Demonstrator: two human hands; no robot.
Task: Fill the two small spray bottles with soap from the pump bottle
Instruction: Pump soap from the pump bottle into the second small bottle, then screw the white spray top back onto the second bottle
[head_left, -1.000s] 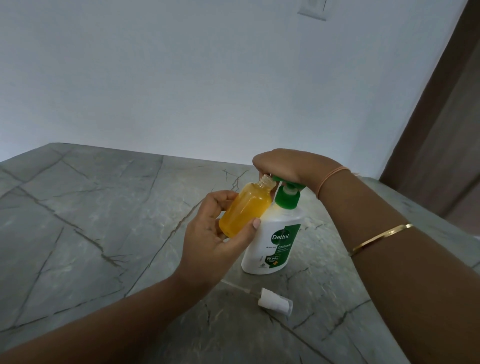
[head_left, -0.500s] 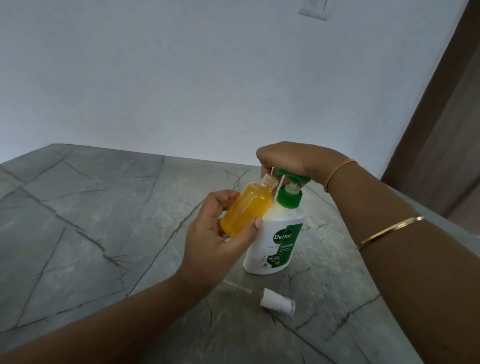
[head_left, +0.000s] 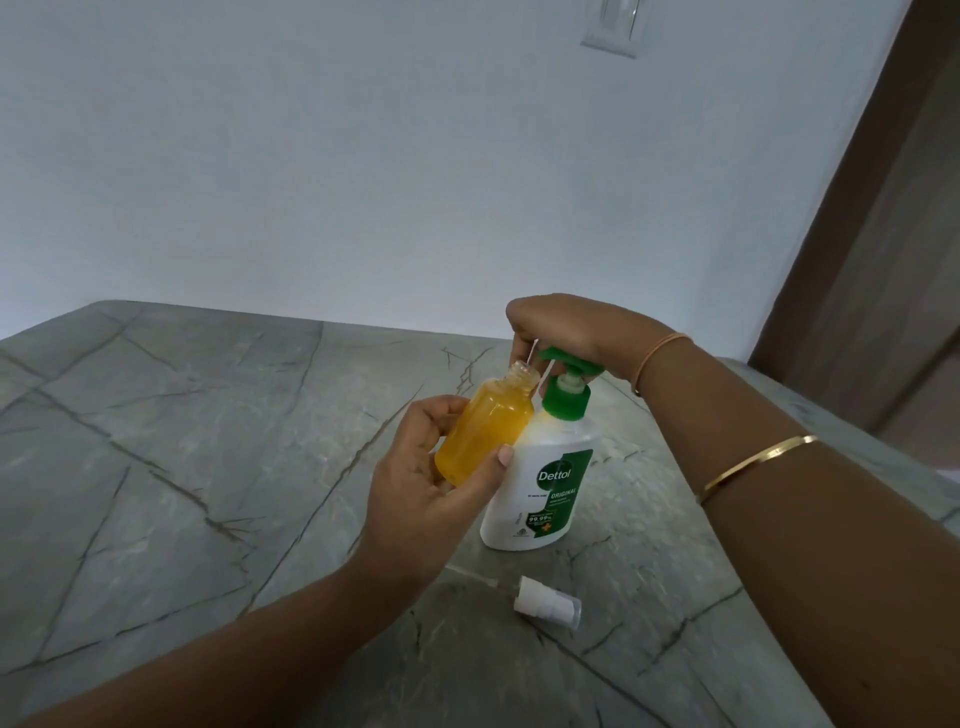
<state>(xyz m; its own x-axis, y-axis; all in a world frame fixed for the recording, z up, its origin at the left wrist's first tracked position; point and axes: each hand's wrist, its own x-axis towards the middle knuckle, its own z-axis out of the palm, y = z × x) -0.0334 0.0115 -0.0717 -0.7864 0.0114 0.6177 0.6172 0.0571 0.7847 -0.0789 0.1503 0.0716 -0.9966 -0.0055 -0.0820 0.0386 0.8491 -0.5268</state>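
Observation:
My left hand (head_left: 434, 486) grips a small clear spray bottle (head_left: 483, 428), uncapped and nearly full of orange soap, tilted with its open neck up against the pump spout. The white pump bottle (head_left: 545, 483) with a green label stands on the grey stone table. Its green pump head (head_left: 569, 364) is raised, and my right hand (head_left: 558, 325) rests on top of it with fingers curled over the spout. The spray cap (head_left: 545, 603) with its thin dip tube lies on the table in front of the pump bottle. Only one spray bottle is in view.
The grey veined stone table (head_left: 182, 441) runs left and toward me, its far edge meeting a white wall. A brown door frame (head_left: 872, 260) stands at the right. A gold bangle is on my right forearm.
The pump head has risen from its pressed-down position, with my right hand lifting along with it. The spray bottle stays held at the spout.

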